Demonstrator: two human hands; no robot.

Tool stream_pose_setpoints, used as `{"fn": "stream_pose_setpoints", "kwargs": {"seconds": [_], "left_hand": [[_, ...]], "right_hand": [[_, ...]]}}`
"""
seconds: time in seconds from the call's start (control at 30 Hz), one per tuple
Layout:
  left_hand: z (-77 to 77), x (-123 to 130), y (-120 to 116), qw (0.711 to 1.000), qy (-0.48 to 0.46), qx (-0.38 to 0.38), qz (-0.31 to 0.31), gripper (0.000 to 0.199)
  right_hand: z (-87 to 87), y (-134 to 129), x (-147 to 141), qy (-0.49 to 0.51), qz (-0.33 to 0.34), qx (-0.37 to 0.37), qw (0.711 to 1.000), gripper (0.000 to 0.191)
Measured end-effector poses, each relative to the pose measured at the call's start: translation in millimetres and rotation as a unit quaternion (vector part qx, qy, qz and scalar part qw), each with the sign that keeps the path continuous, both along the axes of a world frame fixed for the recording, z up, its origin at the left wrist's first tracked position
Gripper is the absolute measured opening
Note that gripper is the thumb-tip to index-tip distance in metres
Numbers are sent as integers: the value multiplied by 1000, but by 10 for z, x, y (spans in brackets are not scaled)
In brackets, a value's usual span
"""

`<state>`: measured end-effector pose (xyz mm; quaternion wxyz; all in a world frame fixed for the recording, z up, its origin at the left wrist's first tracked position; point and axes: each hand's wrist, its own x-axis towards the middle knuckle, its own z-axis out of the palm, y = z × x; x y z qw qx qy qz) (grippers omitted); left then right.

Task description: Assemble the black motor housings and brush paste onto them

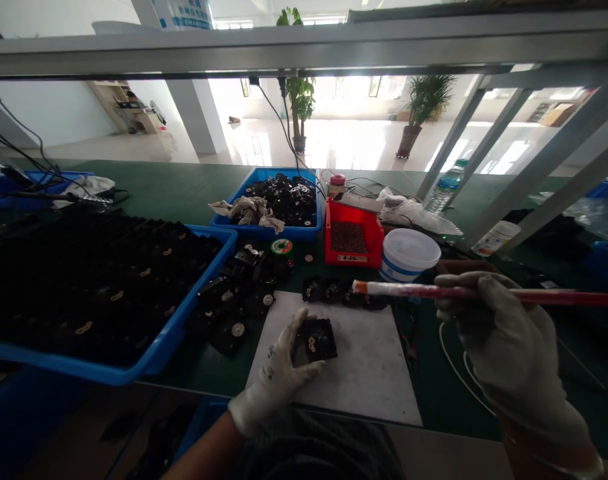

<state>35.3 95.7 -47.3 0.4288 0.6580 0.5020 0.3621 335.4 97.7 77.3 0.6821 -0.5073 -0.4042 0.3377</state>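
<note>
My left hand [277,380], in a white glove, grips a square black plastic part [325,337] between thumb and fingers. A small brass-coloured piece shows on the part's face. Beneath it lies a white sheet [371,393]. My right hand [509,347], gloved too, holds a slim brush [409,290] level above the sheet's right side. Its handle is red, with a pale wrapped stretch and an orange-brown tip pointing left, apart from the black part. Several similar black parts [334,291] stand in a row along the sheet's far edge.
A blue tray [149,360] of black parts fills the left. Loose black parts [229,333] and a solder reel [282,248] lie beside it. Behind stand a blue bin [284,232], a red bin [354,258] of small pieces and a white tub [411,253]. A metal shelf [304,57] spans above.
</note>
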Motion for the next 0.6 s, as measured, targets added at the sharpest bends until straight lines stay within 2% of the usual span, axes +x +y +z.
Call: {"fn": "stream_pose_setpoints", "kwargs": {"seconds": [0.07, 0.13, 0.27, 0.33, 0.43, 0.5, 0.6], "left_hand": [[-4, 0, -7, 1000, -4, -1, -3, 93], [-14, 4, -12, 1000, -24, 3, -9, 94], [-23, 17, -17, 998, -52, 13, -18, 97], [-17, 20, -17, 998, -56, 10, -16, 97], [-12, 16, -20, 999, -53, 2, -14, 95], [-18, 6, -24, 998, -56, -5, -21, 94], [-34, -12, -34, 997, -66, -13, -36, 94]], "right_hand": [[-101, -214, -211, -33, 73, 6, 997, 22], [-230, -354, -366, -61, 114, 28, 991, 18], [-408, -430, -517, -144, 171, 76, 972, 9], [-385, -423, -552, -203, 194, 91, 955, 12], [-244, -419, -587, -280, 228, 109, 926, 19], [-148, -416, -582, -294, 264, 122, 910, 22], [-70, -374, -498, -292, 358, 122, 878, 24]]}}
